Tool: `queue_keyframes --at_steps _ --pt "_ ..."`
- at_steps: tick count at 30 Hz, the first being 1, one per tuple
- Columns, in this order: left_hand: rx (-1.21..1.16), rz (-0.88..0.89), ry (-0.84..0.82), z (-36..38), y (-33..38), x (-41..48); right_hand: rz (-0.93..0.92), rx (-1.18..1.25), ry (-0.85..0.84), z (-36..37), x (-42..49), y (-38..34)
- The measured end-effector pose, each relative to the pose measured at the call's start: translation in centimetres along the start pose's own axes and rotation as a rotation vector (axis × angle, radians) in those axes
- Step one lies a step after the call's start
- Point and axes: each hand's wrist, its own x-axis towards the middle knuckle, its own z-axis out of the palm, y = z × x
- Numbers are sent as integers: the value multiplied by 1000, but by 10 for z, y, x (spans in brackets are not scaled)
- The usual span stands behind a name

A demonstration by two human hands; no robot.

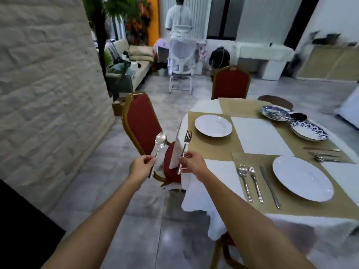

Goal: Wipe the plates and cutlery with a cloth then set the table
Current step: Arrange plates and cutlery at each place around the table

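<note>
Table [219,171] is waiting as L hand [141,166] is pinching spoon [159,144], R hand [194,162] fork [185,145], both mid-handle (light, stiff, prob. slick steel, so grip firmly).

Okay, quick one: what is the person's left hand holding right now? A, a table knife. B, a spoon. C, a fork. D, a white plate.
B: the left hand pinches the handle of a spoon with its bowl pointing up, while the fork is held in the right hand.
</note>
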Motion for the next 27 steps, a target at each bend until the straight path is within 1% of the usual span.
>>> queue_keyframes --at_steps 6,10,13,17,21,24,27 --pt "-8 83 -156 4 15 99 32 39 143 18 68 -10" --pt "22 166 -243 1 35 179 8 112 242 31 134 -33" --pt "23 203 -297 -8 47 230 11 113 285 49 178 -52" --pt "-72 183 -363 -18 62 303 16 69 367 72 232 -77" --pt "-152 148 -484 -20 76 370 5 63 459 82 281 -95" --pt "-127 191 -569 -17 79 425 3 81 513 93 317 -103" --pt "-90 219 -684 -15 86 476 39 135 621 112 344 -111"
